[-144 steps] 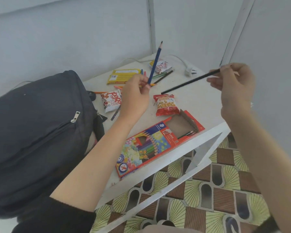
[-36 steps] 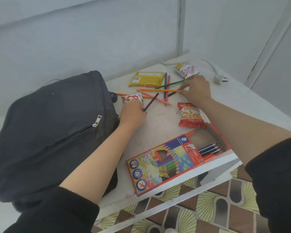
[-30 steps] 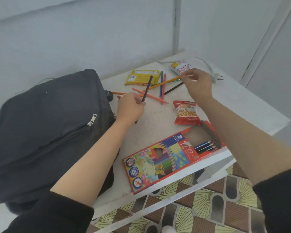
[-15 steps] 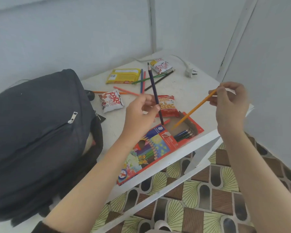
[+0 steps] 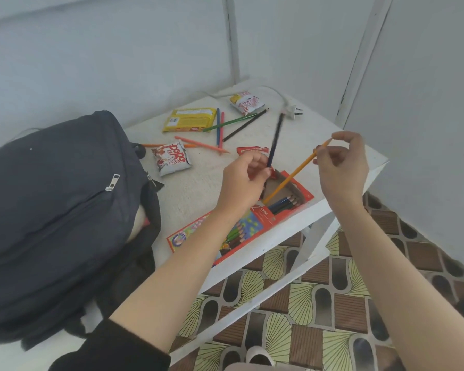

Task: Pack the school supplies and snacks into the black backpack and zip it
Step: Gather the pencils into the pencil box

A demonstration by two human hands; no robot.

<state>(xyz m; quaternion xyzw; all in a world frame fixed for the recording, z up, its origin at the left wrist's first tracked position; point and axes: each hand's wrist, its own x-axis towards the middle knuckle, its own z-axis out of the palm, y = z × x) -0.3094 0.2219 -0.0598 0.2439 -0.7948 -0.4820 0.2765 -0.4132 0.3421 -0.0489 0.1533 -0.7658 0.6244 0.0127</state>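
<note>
The black backpack (image 5: 56,199) lies on the left of the white table (image 5: 322,135), its zip pull showing. A red pencil box (image 5: 255,223) lies open at the table's front edge with several pencils inside. My left hand (image 5: 243,180) pinches a dark pencil (image 5: 275,139) that points up and away, blurred. My right hand (image 5: 342,162) pinches the top of an orange pencil (image 5: 295,172) whose lower tip is at the box's open end. Loose coloured pencils (image 5: 220,127) lie further back. A white snack packet (image 5: 172,159) lies beside the backpack, and a red snack packet (image 5: 251,150) shows behind my left hand.
A yellow packet (image 5: 189,120) and another white snack packet (image 5: 247,103) lie at the back of the table. A white plug and cable (image 5: 292,111) sit near the far right corner. Walls close in behind and to the right. Patterned floor tiles (image 5: 319,303) lie below.
My right hand has lowered the orange pencil so its tip reaches the open box. The dark pencil in my left hand has swung to the right. Both hands sit nearer the box.
</note>
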